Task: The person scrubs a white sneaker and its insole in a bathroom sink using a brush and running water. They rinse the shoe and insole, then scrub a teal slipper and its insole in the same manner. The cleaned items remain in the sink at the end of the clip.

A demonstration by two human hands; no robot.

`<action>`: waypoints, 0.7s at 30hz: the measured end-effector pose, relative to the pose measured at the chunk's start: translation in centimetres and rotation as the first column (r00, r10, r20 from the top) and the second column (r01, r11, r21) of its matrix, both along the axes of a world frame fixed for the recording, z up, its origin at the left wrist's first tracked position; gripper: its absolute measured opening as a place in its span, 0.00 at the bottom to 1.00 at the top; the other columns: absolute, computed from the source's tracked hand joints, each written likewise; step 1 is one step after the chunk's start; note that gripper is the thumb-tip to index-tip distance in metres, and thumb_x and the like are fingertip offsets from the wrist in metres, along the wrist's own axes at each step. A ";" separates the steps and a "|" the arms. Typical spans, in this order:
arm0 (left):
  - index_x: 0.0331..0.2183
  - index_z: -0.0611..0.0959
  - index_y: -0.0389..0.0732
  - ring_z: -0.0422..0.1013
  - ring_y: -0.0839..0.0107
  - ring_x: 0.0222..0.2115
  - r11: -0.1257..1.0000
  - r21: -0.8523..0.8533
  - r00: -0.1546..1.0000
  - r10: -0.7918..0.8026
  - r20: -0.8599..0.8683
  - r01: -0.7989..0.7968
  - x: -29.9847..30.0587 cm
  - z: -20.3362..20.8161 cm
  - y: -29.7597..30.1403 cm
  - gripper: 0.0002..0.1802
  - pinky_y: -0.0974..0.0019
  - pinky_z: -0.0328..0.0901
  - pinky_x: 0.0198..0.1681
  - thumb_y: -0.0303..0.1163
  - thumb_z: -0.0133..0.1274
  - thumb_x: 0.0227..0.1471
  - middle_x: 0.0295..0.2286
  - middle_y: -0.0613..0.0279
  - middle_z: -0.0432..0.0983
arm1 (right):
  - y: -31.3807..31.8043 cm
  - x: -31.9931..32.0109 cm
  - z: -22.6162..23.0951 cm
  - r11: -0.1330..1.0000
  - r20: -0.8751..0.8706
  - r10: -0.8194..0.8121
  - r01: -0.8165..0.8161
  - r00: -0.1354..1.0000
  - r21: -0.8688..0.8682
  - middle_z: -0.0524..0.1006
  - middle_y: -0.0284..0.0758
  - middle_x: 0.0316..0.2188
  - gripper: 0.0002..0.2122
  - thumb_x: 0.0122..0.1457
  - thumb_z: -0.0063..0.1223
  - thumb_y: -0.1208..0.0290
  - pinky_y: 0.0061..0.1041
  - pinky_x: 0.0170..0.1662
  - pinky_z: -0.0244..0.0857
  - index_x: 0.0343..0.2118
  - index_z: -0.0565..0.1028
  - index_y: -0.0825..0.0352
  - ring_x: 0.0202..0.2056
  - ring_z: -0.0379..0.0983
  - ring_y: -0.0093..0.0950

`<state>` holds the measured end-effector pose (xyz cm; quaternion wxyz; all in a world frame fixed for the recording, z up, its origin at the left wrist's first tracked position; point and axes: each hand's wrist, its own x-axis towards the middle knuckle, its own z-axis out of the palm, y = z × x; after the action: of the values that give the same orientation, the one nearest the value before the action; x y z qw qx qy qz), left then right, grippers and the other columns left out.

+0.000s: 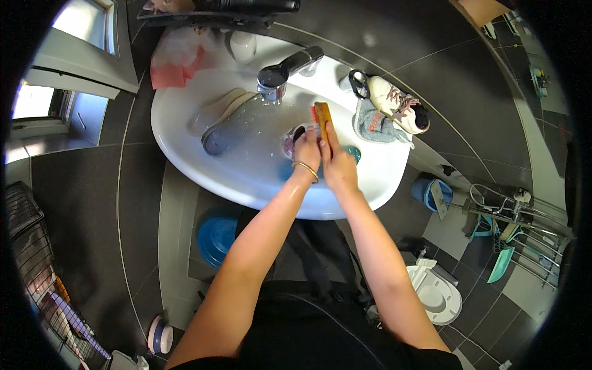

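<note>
My right hand (338, 163) is closed around a wooden scrubbing brush (324, 118) with red bristles, its handle slanting up from my grip. Beside it, my left hand (306, 150), with a gold bangle at the wrist, grips a shoe (288, 143) low in the sink. Pinkish parts and a dark opening of that shoe show; the rest is hidden by my hand and cloudy water. Farther left in the white sink (179, 157) lies a pale, sole-shaped piece (229, 112), partly under water. The faucet (280, 75) stands behind it.
On the right rim, a white sneaker (394, 102) with pinkish laces sits by a grey cloth (375, 123). A pink-and-clear bag (179, 65) and white bottle (243, 46) stand at the back left. Below are a blue basin (216, 242), a toilet (436, 296) and a blue bucket (425, 191).
</note>
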<state>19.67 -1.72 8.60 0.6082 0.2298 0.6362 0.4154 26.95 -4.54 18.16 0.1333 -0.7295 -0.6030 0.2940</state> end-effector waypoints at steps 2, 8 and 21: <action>0.30 0.79 0.33 0.72 0.60 0.31 0.984 0.140 0.994 0.104 0.037 -0.108 -0.2 2.3 1.0 0.25 0.60 0.64 0.35 0.44 0.36 0.62 0.28 0.48 0.77 | -2.4 0.9 -0.9 0.989 -0.043 0.049 -0.042 0.998 0.143 0.75 0.53 0.21 0.23 0.62 0.42 0.60 0.45 0.30 0.68 0.60 0.61 0.55 0.23 0.73 0.51; 0.28 0.77 0.33 0.65 0.70 0.26 1.000 0.015 1.000 0.004 0.028 -0.005 1.0 0.4 -2.4 0.22 0.64 0.62 0.33 0.42 0.40 0.61 0.25 0.60 0.73 | 0.9 1.6 -0.5 0.987 0.095 0.016 0.000 0.995 -0.160 0.75 0.54 0.22 0.23 0.63 0.39 0.58 0.48 0.32 0.68 0.60 0.60 0.57 0.25 0.74 0.52; 0.31 0.70 0.33 0.68 0.49 0.30 0.867 0.277 0.869 -0.287 -0.403 0.414 -1.7 1.2 -3.7 0.16 0.58 0.62 0.34 0.37 0.41 0.61 0.26 0.42 0.71 | 0.2 5.4 -2.5 0.977 -0.325 -0.123 0.058 0.938 -0.204 0.77 0.48 0.38 0.22 0.63 0.42 0.58 0.30 0.43 0.67 0.58 0.64 0.59 0.38 0.76 0.38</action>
<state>18.02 -5.44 9.78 0.5002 0.5190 0.5946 0.3564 32.40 -4.33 15.70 0.1767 -0.7052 -0.5063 0.4638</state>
